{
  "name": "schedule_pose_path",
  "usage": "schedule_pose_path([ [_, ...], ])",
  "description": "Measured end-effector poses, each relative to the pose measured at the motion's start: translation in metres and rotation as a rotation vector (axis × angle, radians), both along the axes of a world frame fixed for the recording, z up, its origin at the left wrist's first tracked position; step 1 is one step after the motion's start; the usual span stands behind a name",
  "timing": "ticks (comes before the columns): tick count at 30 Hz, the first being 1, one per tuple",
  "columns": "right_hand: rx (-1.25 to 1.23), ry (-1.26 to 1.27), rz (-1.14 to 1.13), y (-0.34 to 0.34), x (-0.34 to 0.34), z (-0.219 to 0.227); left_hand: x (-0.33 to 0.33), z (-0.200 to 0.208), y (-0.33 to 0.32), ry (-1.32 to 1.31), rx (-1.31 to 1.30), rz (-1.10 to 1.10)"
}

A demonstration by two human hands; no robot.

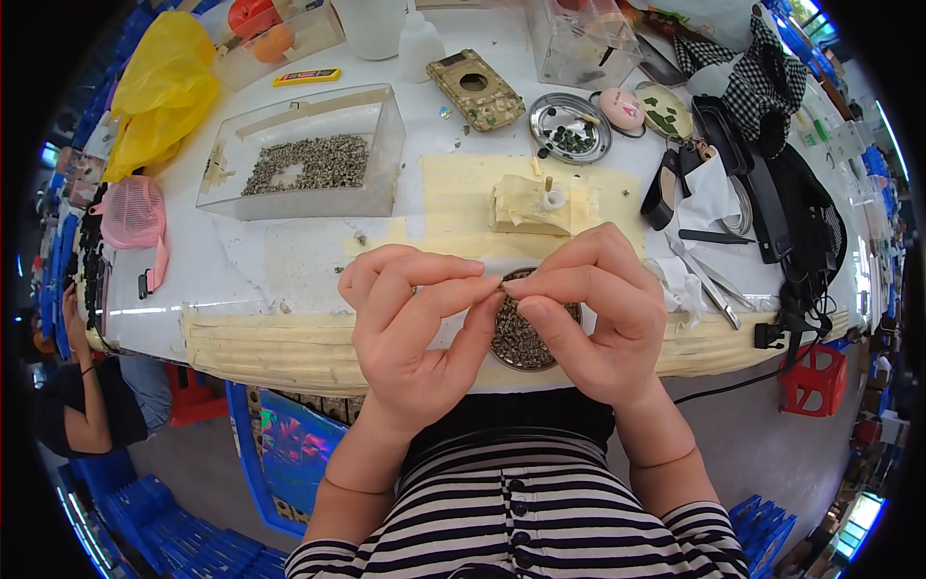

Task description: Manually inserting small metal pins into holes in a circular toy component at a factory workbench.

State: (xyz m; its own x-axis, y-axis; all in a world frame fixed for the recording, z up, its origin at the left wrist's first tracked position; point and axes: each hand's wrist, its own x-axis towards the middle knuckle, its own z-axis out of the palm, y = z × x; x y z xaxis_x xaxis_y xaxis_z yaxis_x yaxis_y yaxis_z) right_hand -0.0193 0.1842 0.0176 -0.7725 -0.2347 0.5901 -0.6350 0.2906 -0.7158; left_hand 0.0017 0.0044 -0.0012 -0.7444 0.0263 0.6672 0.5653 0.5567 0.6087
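Observation:
My left hand [417, 333] and my right hand [598, 314] meet fingertip to fingertip at the front of the table. Each is closed in a pinch of thumb and forefinger around something tiny and brownish, too small to name. Right below the fingers sits a round dish [522, 347] heaped with small metallic-looking parts, partly covered by my hands. Just beyond stands a block wrapped in cream tape [532, 214], with a short peg and a white ring on top.
A clear box [301, 193] of similar small parts stands left. Behind are a camouflage-patterned case [476, 89] and a round tin [569, 129] with dark green bits. Tweezers [709, 282] and black straps lie right. A pink strainer [134, 212] lies far left, near another person [87, 410].

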Motion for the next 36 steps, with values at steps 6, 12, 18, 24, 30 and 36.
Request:
schedule_pose_path([
  [6,-0.002,-0.084,-0.017,-0.0037,0.0011,-0.0036,0.0002,-0.0016,-0.0007,0.015,0.019,-0.018],
  [12,0.002,-0.086,-0.003,-0.0036,0.0007,-0.0047,0.0015,0.0001,-0.0012,0.033,-0.038,-0.032],
  [18,0.067,0.129,-0.103,-0.0045,0.0016,-0.0027,0.0008,0.0001,0.0009,0.02,-0.018,-0.008],
  [24,0.084,0.241,-0.099,-0.0054,-0.0012,-0.0035,0.0006,0.0004,0.0002,0.018,-0.022,0.001],
  [30,0.082,0.195,-0.103,-0.0051,-0.0009,-0.0049,0.0003,-0.0014,0.0,0.03,0.016,-0.006],
  [36,0.04,0.031,-0.017,-0.0053,-0.0009,-0.0046,0.0007,-0.0001,-0.0001,0.052,-0.011,-0.009],
])
